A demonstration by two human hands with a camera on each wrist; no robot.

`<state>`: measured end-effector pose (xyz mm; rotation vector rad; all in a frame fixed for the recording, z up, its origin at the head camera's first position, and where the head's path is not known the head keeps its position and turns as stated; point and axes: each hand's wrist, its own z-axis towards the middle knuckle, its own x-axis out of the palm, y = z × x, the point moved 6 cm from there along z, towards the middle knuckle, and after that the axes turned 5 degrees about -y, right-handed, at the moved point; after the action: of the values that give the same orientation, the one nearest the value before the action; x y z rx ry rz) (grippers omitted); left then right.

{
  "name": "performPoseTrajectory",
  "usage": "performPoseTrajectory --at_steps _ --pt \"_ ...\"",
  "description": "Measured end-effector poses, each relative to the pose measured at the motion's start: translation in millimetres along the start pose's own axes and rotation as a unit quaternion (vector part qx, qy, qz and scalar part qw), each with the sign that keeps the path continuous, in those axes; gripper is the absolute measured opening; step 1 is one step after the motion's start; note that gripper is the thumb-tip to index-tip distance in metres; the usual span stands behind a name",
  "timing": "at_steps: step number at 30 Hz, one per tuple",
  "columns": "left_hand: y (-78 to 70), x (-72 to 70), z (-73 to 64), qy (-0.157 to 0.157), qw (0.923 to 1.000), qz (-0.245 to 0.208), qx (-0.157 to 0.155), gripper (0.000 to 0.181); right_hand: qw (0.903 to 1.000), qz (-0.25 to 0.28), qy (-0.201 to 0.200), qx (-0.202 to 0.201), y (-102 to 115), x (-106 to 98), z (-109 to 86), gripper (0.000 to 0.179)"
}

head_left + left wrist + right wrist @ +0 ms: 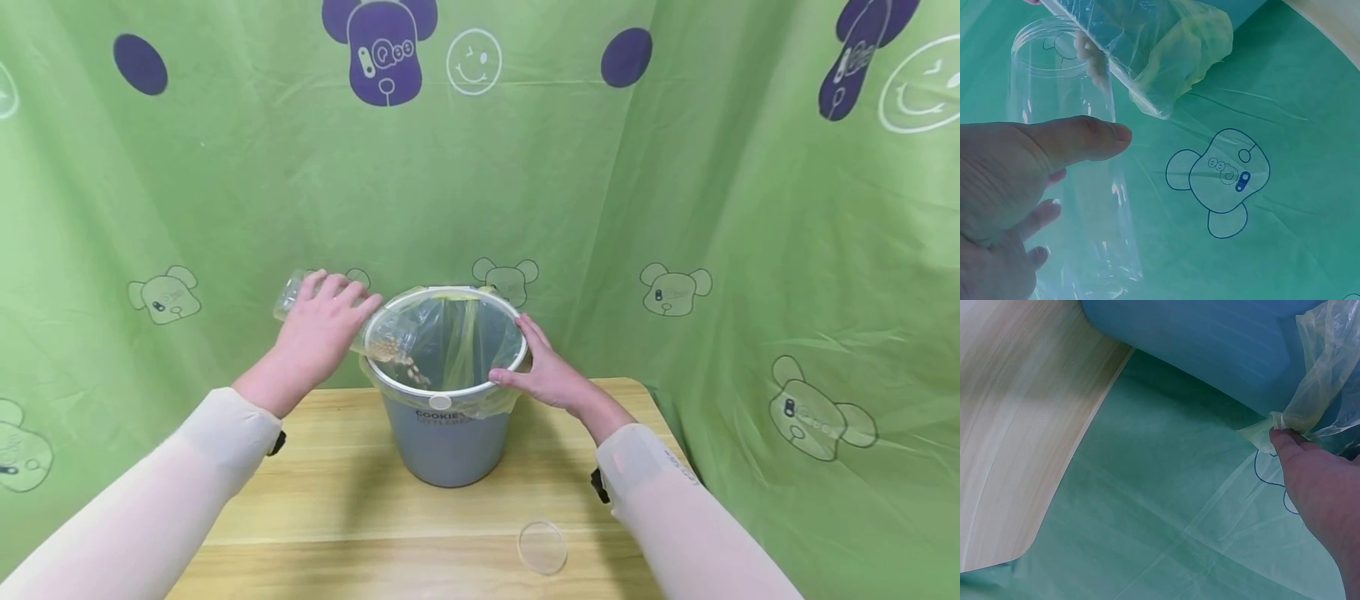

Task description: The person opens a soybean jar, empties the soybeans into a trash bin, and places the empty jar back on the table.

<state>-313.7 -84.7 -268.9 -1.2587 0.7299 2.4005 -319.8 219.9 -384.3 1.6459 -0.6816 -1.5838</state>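
Observation:
My left hand (321, 327) grips a clear jar (1094, 225), tilted with its mouth over the left side of the trash can's rim. Small tan pieces (388, 350), too small to identify, lie near the jar's mouth and spill into the can. The grey-blue trash can (447, 454) stands upright on the table, with a translucent yellowish bag (491, 406) folded over its white rim. At the can's right side, my right hand (553, 377) holds the rim and bag, thumb at the near edge and fingers farther back. The can's bottom is hidden.
A clear round lid (542, 547) lies on the wooden table (315, 500), in front of the can and to its right. Behind and beside the table hangs a green curtain (525, 183) printed with bears and smiling faces.

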Motion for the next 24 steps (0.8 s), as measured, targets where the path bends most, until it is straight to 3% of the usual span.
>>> performPoseTrajectory --at_steps 11,17,22,24 --pt "-6.4 0.1 2.0 -0.038 0.9979 0.025 0.045 0.063 1.0000 0.001 0.000 -0.003 -2.0 0.1 0.1 0.126" --pt "-11.2 -0.7 0.2 -0.083 0.9911 0.046 0.093 0.061 1.0000 0.000 -0.001 -0.001 -0.9 -0.9 -1.7 0.124" --pt "-16.6 -1.6 -2.0 -0.095 0.9829 0.071 0.141 0.067 1.0000 -0.001 0.002 0.000 1.0 -0.8 -3.1 0.121" --pt "-17.9 -2.1 -1.5 -0.091 0.9825 0.071 0.146 0.068 1.0000 -0.004 0.002 -0.001 1.2 -0.8 -2.9 0.121"
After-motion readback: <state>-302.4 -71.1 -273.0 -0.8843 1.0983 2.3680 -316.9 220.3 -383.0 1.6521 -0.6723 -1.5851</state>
